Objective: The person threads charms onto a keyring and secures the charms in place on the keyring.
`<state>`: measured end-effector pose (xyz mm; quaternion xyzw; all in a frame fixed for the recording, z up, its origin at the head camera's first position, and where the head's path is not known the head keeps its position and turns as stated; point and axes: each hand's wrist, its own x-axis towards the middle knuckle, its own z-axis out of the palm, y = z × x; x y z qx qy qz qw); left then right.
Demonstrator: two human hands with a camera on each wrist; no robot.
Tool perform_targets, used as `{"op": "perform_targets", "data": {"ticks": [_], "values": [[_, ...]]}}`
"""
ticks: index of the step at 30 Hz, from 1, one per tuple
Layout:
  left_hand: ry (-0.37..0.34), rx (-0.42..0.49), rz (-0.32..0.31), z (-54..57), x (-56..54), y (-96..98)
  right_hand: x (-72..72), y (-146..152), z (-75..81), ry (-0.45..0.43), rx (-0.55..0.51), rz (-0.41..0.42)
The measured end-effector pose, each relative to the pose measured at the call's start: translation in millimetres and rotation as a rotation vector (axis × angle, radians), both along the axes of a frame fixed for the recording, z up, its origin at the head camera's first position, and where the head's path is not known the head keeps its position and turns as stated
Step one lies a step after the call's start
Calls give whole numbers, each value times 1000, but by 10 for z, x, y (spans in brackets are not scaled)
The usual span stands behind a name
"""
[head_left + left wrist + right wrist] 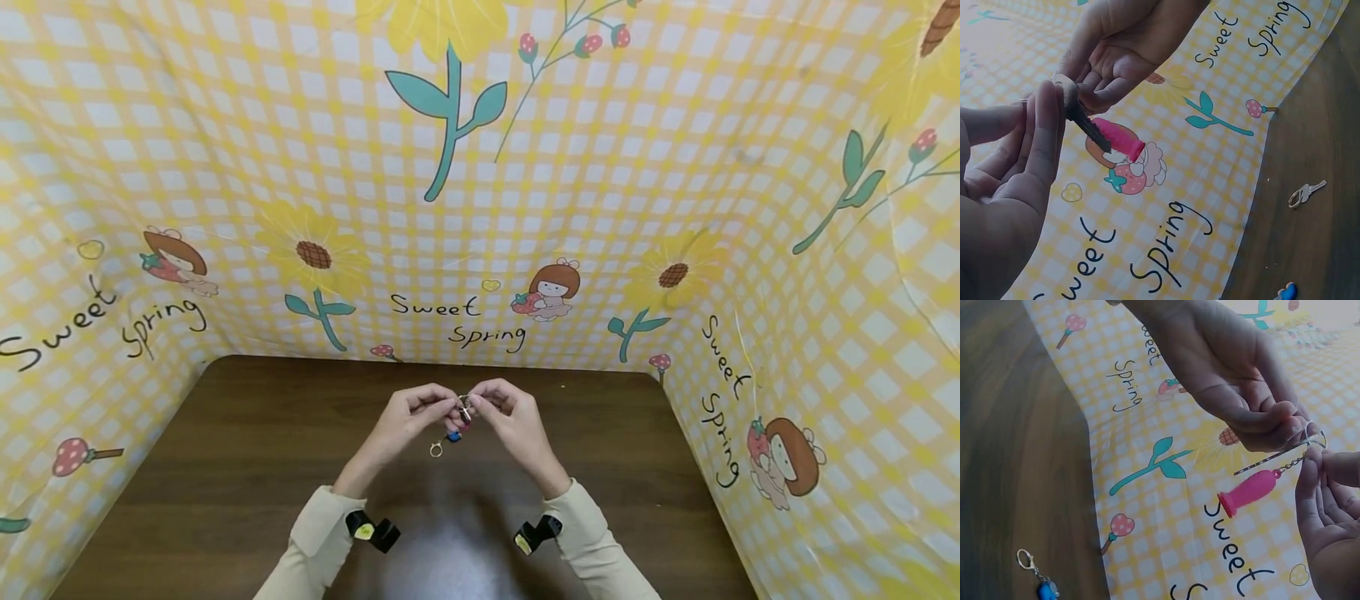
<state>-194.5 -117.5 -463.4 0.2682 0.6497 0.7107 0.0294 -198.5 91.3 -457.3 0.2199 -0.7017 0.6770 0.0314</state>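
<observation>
A ring [1307,430] is pinched between the fingertips of the left hand [411,419] and the right hand [515,419], and both hands are brought close together, raised above the far part of the surface [300,467]. A key [1092,130] is held at the ring, its blade pointed downward and its bow partly covered by the fingers. A pink charm [1250,490] is hung by a short chain [1290,464], just beside the blade. How far the key is threaded onto the ring cannot be told, since the join is hidden by the fingertips.

Below the hands, a blue charm [453,436] is seen on the surface, joined to a gold clasp [1031,562]. Apart from it, a second key [1311,190] is laid flat with its own small ring attached. Cream sleeves [318,533] are worn, and a small black device [384,534] is fastened at each wrist. The surface is bordered by a yellow checked cloth [480,208], printed with flowers, figures and "Sweet Spring".
</observation>
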Motion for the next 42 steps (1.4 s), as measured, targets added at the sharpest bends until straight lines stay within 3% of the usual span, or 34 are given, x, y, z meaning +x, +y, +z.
{"op": "perform_targets", "data": {"ticks": [4, 8, 13, 19, 33, 36, 42], "values": [[-17, -21, 13, 39, 22, 7, 3, 11, 8, 2, -5, 16], [-4, -103, 81, 79, 46, 37, -1, 33, 7, 19, 28, 19], [112, -256, 182, 117, 67, 78, -16, 52, -1, 63, 70, 14], [223, -386, 230, 168, 100, 94, -24, 56, -20, 100, 75, 13], [259, -461, 232, 174, 107, 97, -30, 31, -30, 256, 148, -41], [249, -458, 205, 167, 87, 90, -19, 28, -24, 223, 148, -47], [136, -359, 124, 143, 70, 72, 1, 34, -8, 135, 98, -35]]}}
